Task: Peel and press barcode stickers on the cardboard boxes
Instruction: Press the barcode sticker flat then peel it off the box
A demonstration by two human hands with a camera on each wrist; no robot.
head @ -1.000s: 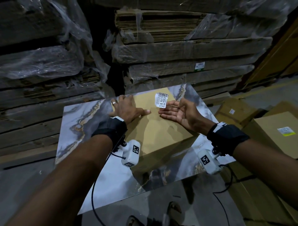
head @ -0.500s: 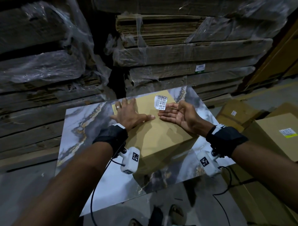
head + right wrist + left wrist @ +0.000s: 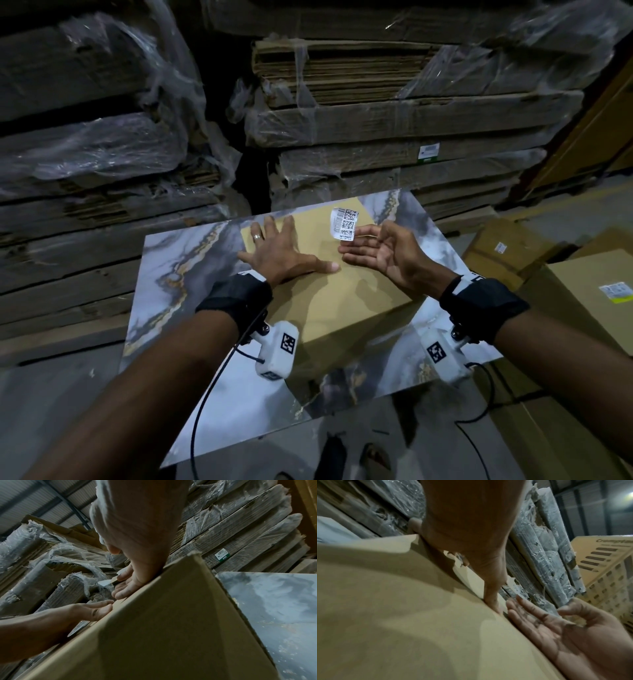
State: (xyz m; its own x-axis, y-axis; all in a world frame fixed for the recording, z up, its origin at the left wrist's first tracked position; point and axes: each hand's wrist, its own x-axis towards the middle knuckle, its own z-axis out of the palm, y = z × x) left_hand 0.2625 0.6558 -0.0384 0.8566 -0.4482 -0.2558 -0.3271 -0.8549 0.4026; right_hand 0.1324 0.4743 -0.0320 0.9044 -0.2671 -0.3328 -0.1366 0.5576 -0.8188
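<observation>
A plain brown cardboard box [image 3: 335, 301] lies flat on a marble-patterned table [image 3: 171, 274]. My left hand [image 3: 274, 246] presses flat on the box's left half, fingers spread and thumb pointing right. My right hand [image 3: 363, 240] hovers palm-up just above the box's far right part and pinches the lower edge of a white barcode sticker [image 3: 345, 224] between thumb and forefinger. The sticker stands upright, clear of the box surface. In the right wrist view the sticker [image 3: 106, 583] shows edge-on at my fingertips [image 3: 120, 577], above the box [image 3: 171, 628]. The left wrist view shows the box top [image 3: 402, 615].
Shrink-wrapped stacks of flattened cardboard [image 3: 376, 113] rise right behind the table. Several cardboard boxes [image 3: 582, 301] stand to the right, some with labels [image 3: 615, 293]. Cables hang from both wrist cameras. Feet [image 3: 342, 455] show below the table's near edge.
My left hand has spread its fingers wider on the box. The right hand still holds the sticker in about the same spot above the box.
</observation>
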